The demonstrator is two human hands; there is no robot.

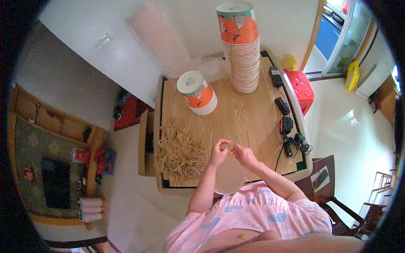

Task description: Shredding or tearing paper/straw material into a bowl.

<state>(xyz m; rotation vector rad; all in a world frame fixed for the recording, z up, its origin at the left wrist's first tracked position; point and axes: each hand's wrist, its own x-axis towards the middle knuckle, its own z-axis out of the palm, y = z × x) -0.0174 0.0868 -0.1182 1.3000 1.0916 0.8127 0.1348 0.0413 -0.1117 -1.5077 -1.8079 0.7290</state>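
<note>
Close to the table's near edge, my left hand (218, 153) and my right hand (245, 157) come together with their fingertips bent in a pinch. Something small and tan shows between them, too small to name. Just below the hands and between my forearms is a pale round tub (229, 176), resting against my body; its far rim is partly covered by my fingers. A loose heap of tan twine pieces (181, 154) lies left of my left hand. Beyond it, a paper tub (196, 90) with an orange and green print stands upside down.
A tall stack of nested tubs (242, 59) rises at the table's far side, and another pale stack (158, 36) leans by the wall. Power adapters (286, 125) and cables line the right edge. A red stool (300, 89) stands beyond, and a dark chair (325, 181) at right.
</note>
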